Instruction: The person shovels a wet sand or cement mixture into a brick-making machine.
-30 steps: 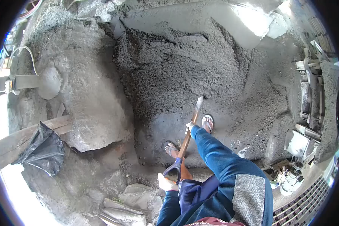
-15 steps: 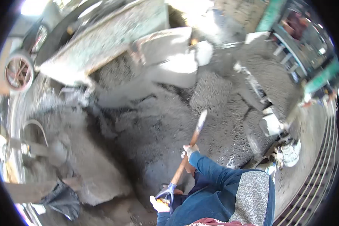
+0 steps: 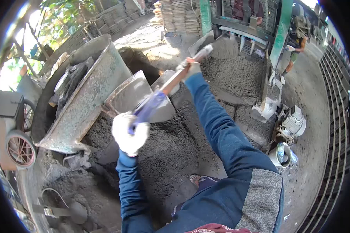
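Both my gloved hands are closed on a shovel point(image 3: 171, 84), lifted and pointing forward and away from me. My left hand point(image 3: 130, 132), in a white glove, grips its purple-blue handle end. Further along, my right hand point(image 3: 189, 69) wraps round the brown shaft near the metal neck. Beyond that neck the blade is hard to tell from the grey mix. A heap of damp grey mix point(image 3: 233, 73) lies just past the shovel's far end, in a bay under a green-framed machine point(image 3: 243, 33). More loose grey mix point(image 3: 163, 151) covers the floor of the pit below my hands.
A large tilted metal drum point(image 3: 93, 97) stands at the left, with a wheeled cart point(image 3: 21, 147) beside it. To the right are a motor point(image 3: 293, 123), a bucket point(image 3: 282, 158) holding a bottle, and a metal grating point(image 3: 330, 163). Another person point(image 3: 295, 46) is at the far right.
The shovel has swung up and forward from low over the pit, where its blade carried a load of mix. Both hands rose with it, still gripping. My view has tilted up toward the machine.
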A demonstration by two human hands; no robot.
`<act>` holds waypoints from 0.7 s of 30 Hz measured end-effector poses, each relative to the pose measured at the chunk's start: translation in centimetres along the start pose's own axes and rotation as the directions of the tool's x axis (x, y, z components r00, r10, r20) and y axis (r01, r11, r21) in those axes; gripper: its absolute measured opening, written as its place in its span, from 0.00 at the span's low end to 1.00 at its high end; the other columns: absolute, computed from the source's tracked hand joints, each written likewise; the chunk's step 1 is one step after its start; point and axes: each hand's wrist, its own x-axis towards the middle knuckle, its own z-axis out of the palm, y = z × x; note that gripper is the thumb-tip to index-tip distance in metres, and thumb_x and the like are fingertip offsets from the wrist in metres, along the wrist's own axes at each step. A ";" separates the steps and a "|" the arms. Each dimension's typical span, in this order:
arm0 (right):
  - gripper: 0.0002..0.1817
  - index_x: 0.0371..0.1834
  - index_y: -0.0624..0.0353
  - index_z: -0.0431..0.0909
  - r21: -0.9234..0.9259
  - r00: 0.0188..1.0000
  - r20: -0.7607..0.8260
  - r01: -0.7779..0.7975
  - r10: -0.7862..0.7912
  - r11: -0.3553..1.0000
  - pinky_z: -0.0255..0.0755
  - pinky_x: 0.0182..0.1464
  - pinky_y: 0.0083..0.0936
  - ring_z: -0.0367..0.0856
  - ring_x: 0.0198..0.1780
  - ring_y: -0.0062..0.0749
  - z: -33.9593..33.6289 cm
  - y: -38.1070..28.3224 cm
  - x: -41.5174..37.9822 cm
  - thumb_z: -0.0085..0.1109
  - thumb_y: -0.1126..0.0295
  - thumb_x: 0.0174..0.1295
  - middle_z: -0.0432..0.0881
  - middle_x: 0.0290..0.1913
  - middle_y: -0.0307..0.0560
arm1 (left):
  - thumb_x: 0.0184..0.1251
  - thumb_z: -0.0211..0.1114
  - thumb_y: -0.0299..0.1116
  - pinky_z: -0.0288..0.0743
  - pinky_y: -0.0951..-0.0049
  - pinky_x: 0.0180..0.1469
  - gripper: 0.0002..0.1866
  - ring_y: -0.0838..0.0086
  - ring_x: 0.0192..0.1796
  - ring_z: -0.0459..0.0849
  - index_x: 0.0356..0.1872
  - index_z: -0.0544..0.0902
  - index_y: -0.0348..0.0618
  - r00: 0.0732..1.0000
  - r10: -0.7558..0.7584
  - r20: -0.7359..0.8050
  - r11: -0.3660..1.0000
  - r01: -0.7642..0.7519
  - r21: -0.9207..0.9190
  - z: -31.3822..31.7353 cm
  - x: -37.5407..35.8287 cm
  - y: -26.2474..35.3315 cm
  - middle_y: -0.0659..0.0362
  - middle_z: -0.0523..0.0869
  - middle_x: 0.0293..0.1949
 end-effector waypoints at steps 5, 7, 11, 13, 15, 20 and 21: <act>0.12 0.29 0.50 0.70 -0.385 0.961 -0.276 -0.098 -0.014 0.918 0.73 0.27 0.39 0.73 0.19 0.37 -11.5 -6.0 -4.7 0.61 0.64 0.69 0.73 0.20 0.42 | 0.44 0.76 0.46 0.66 0.48 0.65 0.15 0.59 0.37 0.83 0.29 0.87 0.48 0.735 -0.068 0.675 0.993 0.115 -0.025 8.1 -9.6 5.4 0.60 0.85 0.28; 0.10 0.32 0.51 0.72 -0.520 0.968 -0.249 -0.108 -0.029 0.847 0.75 0.28 0.40 0.75 0.20 0.37 -13.2 -4.3 -10.7 0.64 0.67 0.67 0.74 0.21 0.43 | 0.41 0.76 0.49 0.62 0.42 0.67 0.16 0.58 0.41 0.83 0.27 0.88 0.50 0.589 -0.185 0.786 0.980 0.167 0.106 8.3 -15.1 7.9 0.59 0.86 0.31; 0.08 0.37 0.53 0.73 -0.378 0.972 -0.170 -0.219 0.165 0.900 0.80 0.33 0.47 0.79 0.24 0.42 -16.6 0.4 -21.7 0.65 0.73 0.64 0.78 0.26 0.47 | 0.40 0.75 0.46 0.58 0.33 0.68 0.15 0.59 0.46 0.83 0.28 0.87 0.50 0.508 -0.280 0.815 0.959 0.185 0.214 2.9 -28.3 9.8 0.57 0.84 0.30; 0.10 0.38 0.55 0.75 -0.431 0.962 -0.191 -0.262 0.197 0.863 0.83 0.42 0.53 0.81 0.27 0.45 -15.6 3.0 -28.0 0.66 0.80 0.60 0.78 0.28 0.48 | 0.37 0.74 0.43 0.56 0.30 0.69 0.15 0.60 0.49 0.83 0.28 0.87 0.49 0.526 -0.364 0.769 0.931 0.186 0.313 -1.2 -32.5 10.7 0.58 0.84 0.30; 0.11 0.39 0.56 0.76 -0.412 0.951 -0.109 -0.309 0.291 0.857 0.83 0.50 0.55 0.83 0.33 0.46 -17.1 5.7 -32.8 0.66 0.82 0.57 0.79 0.30 0.48 | 0.34 0.74 0.41 0.56 0.29 0.70 0.14 0.61 0.48 0.83 0.26 0.88 0.47 0.558 -0.396 0.729 0.918 0.228 0.324 -6.1 -35.8 11.3 0.58 0.86 0.35; 0.14 0.38 0.56 0.78 -0.210 0.933 -0.057 -0.360 0.356 0.909 0.77 0.63 0.56 0.83 0.49 0.50 -18.7 10.7 -44.7 0.66 0.85 0.52 0.83 0.39 0.48 | 0.29 0.69 0.35 0.53 0.22 0.71 0.10 0.62 0.50 0.84 0.21 0.86 0.52 0.494 -0.434 0.754 0.899 0.184 0.396 -17.1 -39.1 13.1 0.63 0.86 0.35; 0.14 0.38 0.56 0.79 -0.187 0.928 -0.128 -0.368 0.349 0.911 0.77 0.63 0.56 0.83 0.48 0.50 -18.9 10.9 -46.6 0.66 0.85 0.52 0.83 0.38 0.48 | 0.28 0.68 0.33 0.54 0.21 0.70 0.13 0.61 0.52 0.82 0.24 0.87 0.49 0.491 -0.423 0.762 0.905 0.182 0.384 -18.9 -39.3 13.5 0.62 0.87 0.37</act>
